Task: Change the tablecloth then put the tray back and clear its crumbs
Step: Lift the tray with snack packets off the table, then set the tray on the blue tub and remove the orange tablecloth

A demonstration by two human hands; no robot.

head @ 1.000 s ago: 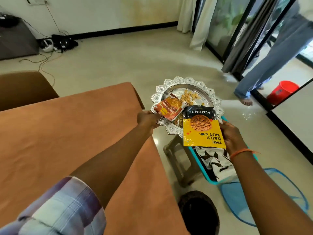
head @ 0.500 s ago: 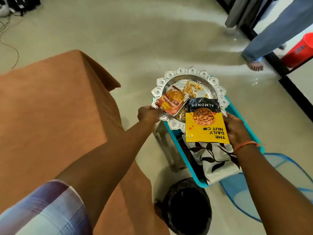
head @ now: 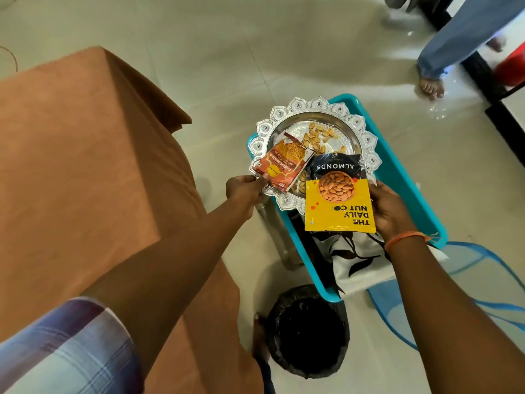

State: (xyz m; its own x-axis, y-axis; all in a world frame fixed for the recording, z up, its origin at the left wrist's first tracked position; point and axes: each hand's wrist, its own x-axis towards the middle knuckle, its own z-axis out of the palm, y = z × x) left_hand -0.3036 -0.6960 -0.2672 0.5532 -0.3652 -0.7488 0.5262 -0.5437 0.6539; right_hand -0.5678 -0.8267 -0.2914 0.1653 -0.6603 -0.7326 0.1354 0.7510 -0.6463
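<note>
- Head view: looking down on a silver tray [head: 314, 115] with a scalloped rim, held out over a teal basket [head: 409, 194] just beside the bench [head: 85, 166], not yet set back on it.
- Gripping the tray's near-left rim with the left hand [head: 244, 189], thumb also pinning the corner of a red snack packet [head: 279, 166] against the rim.
- Gripping the near-right side with the right hand [head: 387, 209], fingers curled round the edge of a yellow almond pouch [head: 338, 200]; rim beneath hidden by the pouch.
- Judging the tray stiff, thin metal, fairly light, smooth and likely slippery; best taken by the embossed rim at two opposite sides.
- Carrying loose nut shells [head: 315, 136] in the middle, free to slide; keeping the tray level advisable.
- Treating both packets as light, slick film, lying partly over the rim and apt to slip off unless pinned.
- Showing the brown tablecloth [head: 159, 200] already draped over the bench, soft and prone to dragging.
- Waiting below: a black-lined bin [head: 308, 331] on the floor, suited to the crumbs.
</note>
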